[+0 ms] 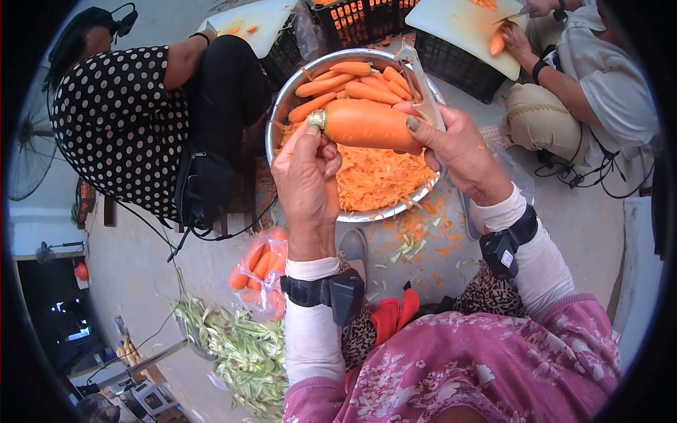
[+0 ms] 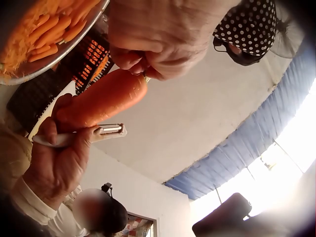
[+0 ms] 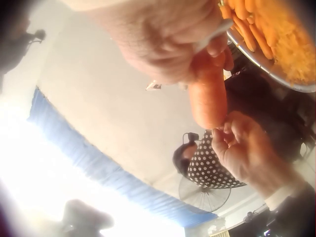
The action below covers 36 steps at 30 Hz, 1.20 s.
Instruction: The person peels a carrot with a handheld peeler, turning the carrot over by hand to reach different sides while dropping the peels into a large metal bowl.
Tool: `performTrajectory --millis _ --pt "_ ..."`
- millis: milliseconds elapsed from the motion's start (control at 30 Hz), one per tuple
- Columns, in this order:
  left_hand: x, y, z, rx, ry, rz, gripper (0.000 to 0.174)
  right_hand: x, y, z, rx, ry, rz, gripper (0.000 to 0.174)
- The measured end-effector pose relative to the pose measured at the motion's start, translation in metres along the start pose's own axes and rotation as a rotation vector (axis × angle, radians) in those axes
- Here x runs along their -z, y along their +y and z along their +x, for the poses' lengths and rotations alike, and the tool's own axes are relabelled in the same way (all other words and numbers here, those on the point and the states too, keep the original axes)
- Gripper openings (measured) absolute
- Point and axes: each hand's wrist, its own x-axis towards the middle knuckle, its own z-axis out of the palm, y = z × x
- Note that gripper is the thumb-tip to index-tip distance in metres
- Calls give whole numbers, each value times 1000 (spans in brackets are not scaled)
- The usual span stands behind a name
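Observation:
A thick orange carrot (image 1: 367,125) is held level above a metal basin (image 1: 273,116). My left hand (image 1: 309,169) pinches its pale green stem end between thumb and fingers. At the other end my right hand (image 1: 458,144) grips the carrot with the thumb laid over it, and the same hand holds a peeler (image 1: 423,92). The peeler's metal blade shows in the left wrist view, just beside the carrot (image 2: 106,98). Below, whole carrots (image 1: 352,88) lie at the basin's far side, and a heap of orange shreds (image 1: 384,176) fills the near side.
A plastic bag of carrots (image 1: 262,271) and a pile of green husks (image 1: 226,345) lie on the floor at left. Peel scraps (image 1: 416,236) litter the ground by my shoe. Two people sit ahead, near white cutting boards (image 1: 458,28) on black crates (image 1: 451,65).

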Motion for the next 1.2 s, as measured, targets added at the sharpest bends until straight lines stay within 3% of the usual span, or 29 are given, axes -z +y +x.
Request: performTrajectory --millis 267,433,867,967,1133,1200 --pt "6 -5 2 -6 58 -2 25 -9 -7 -5 149 -7 -207 43" --pt "-6 -4 0 -51 124 112 30 -1 -6 0 -111 -50 48 49" --pt "-10 -6 3 -29 86 87 24 9 -10 6 -101 -79 88 45" --pt "-6 -5 5 -19 110 99 23 5 -13 2 -44 -74 11 48" --pt "-5 -5 3 -24 167 182 19 1 -6 4 274 -65 -267 54" --pt "-7 -7 2 -23 195 215 17 2 -3 3 261 -57 -249 52"
